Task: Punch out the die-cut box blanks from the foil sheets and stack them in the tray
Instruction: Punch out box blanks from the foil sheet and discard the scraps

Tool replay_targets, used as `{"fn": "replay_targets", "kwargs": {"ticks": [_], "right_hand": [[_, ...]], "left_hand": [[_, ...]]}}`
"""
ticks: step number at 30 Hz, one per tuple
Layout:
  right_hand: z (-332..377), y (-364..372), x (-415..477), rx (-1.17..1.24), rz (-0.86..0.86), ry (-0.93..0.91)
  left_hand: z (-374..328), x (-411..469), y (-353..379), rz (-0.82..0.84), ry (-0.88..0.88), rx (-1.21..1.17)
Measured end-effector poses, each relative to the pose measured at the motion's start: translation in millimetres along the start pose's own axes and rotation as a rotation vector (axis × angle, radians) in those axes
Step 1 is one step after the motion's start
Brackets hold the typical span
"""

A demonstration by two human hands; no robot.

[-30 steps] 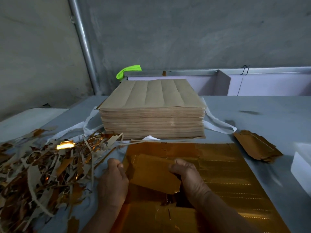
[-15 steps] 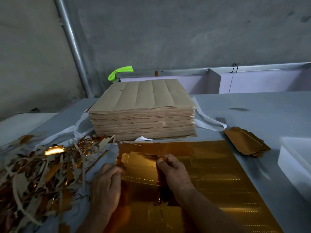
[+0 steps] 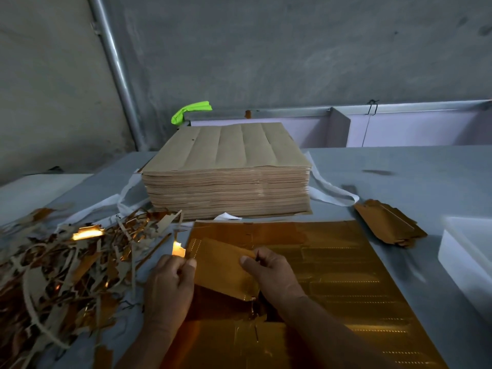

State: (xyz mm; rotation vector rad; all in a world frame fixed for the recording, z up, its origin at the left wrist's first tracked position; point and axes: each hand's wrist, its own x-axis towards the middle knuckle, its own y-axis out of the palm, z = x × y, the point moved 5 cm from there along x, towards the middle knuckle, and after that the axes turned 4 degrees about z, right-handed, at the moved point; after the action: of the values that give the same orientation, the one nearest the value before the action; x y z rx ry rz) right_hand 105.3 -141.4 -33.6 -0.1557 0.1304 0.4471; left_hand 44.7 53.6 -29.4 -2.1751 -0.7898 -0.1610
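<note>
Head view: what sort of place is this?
Probably a packaging workshop: a tall stack of brown sheets, a heap of foil offcuts and a gold foil sheet on a grey worktable.

One wide-angle camera on our head, we look forward and down over the table (image 3: 399,166), our left hand (image 3: 167,286) and right hand (image 3: 274,272) close at lower centre, wall (image 3: 266,49) across the top.

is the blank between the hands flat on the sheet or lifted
Lifted: the left hand and right hand pinch the blank, its near edge raised above a dark gap in the foil sheet.
</note>
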Motion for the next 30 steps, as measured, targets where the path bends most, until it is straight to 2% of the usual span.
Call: {"fn": "replay_targets", "kwargs": {"ticks": [8,19,23,30], "right_hand": [[1.8,-12.1,-0.3,0.209,0.052,-0.034],[6.4,-14.1,-4.1,0.289,-0.015,0.006],[14.1,-15.8,-4.9,0.088,-0.091,-0.008],[21.5,-2.2,-2.0,-0.205,0.028,-0.021]], "left_hand": [[6.2,4.2,-1.7,-0.06,-0.119,0.005],[9.2,5.5,-4.6,-0.093,-0.202,-0.057],[10.1,6.4,-4.9,-0.091,-0.216,-0.051],[10.1,7.6,-4.8,-0.078,-0.195,-0.051]]}}
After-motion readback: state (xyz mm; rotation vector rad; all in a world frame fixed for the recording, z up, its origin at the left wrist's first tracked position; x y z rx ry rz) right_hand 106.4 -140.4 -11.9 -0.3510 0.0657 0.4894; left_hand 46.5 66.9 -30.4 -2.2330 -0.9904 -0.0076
